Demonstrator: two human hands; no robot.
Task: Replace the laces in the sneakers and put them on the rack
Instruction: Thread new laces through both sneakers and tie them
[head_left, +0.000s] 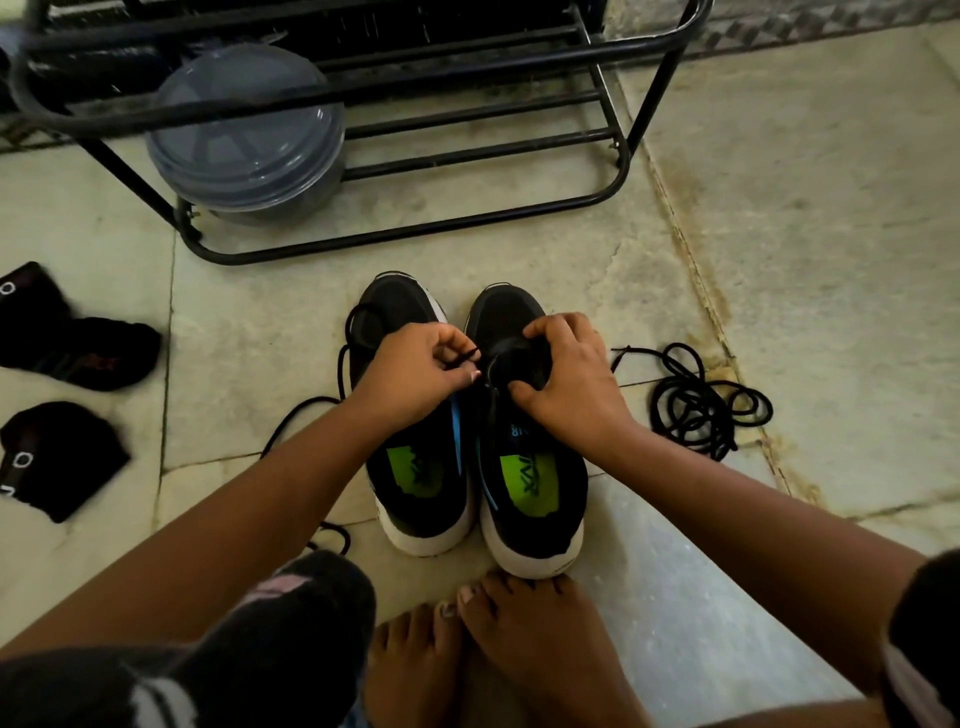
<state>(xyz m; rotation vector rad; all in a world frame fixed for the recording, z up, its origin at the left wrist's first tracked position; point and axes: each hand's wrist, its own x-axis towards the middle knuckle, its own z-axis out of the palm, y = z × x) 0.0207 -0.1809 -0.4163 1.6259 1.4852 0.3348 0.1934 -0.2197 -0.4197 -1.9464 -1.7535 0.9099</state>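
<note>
Two black sneakers with white soles and green insoles stand side by side on the floor, toes pointing away: the left sneaker (415, 483) and the right sneaker (535, 499). My left hand (415, 371) pinches the end of a black lace (343, 358) that loops over the left sneaker's toe and trails to the floor. My right hand (566, 379) grips the tongue of the right sneaker, thumb under it. A loose coiled black lace (696, 405) lies on the floor to the right.
A black metal shoe rack (467, 156) stands just beyond the sneakers, with a grey lidded container (249, 140) on its lowest shelf. Two black socks (67, 332) (57, 457) lie at the left. My bare feet (498, 639) touch the sneakers' heels.
</note>
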